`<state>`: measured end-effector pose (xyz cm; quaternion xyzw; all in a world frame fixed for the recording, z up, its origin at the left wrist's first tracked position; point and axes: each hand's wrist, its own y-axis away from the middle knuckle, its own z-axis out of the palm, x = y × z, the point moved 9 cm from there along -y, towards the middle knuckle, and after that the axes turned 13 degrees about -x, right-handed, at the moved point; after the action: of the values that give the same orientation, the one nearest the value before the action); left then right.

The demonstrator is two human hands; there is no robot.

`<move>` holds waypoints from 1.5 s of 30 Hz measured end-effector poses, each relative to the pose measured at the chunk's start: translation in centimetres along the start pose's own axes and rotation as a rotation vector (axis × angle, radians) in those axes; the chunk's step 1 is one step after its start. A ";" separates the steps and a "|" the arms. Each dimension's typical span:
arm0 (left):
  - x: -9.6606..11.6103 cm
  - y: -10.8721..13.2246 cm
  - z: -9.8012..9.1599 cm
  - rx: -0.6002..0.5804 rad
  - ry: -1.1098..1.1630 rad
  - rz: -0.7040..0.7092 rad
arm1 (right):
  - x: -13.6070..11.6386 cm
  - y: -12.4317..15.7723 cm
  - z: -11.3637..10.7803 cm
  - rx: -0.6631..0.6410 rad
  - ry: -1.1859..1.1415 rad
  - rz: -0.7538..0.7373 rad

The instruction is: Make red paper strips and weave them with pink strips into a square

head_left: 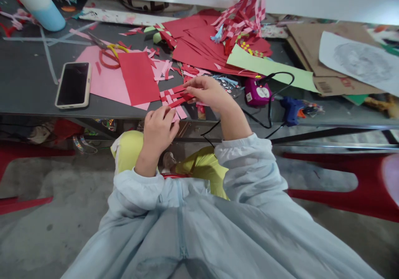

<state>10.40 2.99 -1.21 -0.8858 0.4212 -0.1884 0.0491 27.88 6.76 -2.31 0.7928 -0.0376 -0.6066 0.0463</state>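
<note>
At the table's front edge lies a small weave of pink and red paper strips [172, 98]. My right hand [208, 91] pinches the right ends of the red paper strips [182, 98], thumb and fingers together. Just below the weave, my left hand [159, 128] has its fingers curled against the lower ends of the pink strips; the fingertips are partly hidden. Behind the weave, a red paper sheet [139, 77] lies on a larger pink sheet [107, 81]. Paper scraps [163, 68] are scattered about it.
Scissors [109, 55] and a phone [74, 84] lie to the left. Red sheets [199, 42] and woven strips [241, 17] are piled behind. On the right are a purple power adapter [258, 93] with a black cable, a blue glue gun [292, 109] and cardboard [307, 52].
</note>
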 end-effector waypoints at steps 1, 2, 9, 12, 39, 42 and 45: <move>0.0 -0.1 0.1 -0.006 0.003 -0.001 | 0.1 0.2 0.0 -0.004 -0.017 0.001; 0.0 -0.1 0.1 -0.011 0.005 -0.003 | 0.1 0.3 0.1 -0.015 -0.025 -0.002; -0.2 -0.6 0.2 -0.044 0.014 -0.034 | 0.2 0.6 0.0 -0.056 -0.024 -0.043; -0.2 -0.7 0.3 -0.051 0.009 -0.044 | 0.2 0.5 -0.1 -0.038 -0.042 -0.048; -0.5 -1.0 0.4 -0.027 0.019 -0.081 | -0.5 0.0 0.4 0.124 0.088 -0.059; -0.7 -1.1 0.6 -0.030 0.022 -0.092 | -0.3 0.2 0.2 0.164 0.052 -0.065; -1.0 -1.3 0.8 -0.028 0.030 -0.107 | 0.0 0.4 0.0 0.193 0.022 -0.061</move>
<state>11.05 4.49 -1.91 -0.9048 0.3766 -0.1979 0.0202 27.87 6.37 -2.29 0.8010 -0.0709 -0.5925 -0.0484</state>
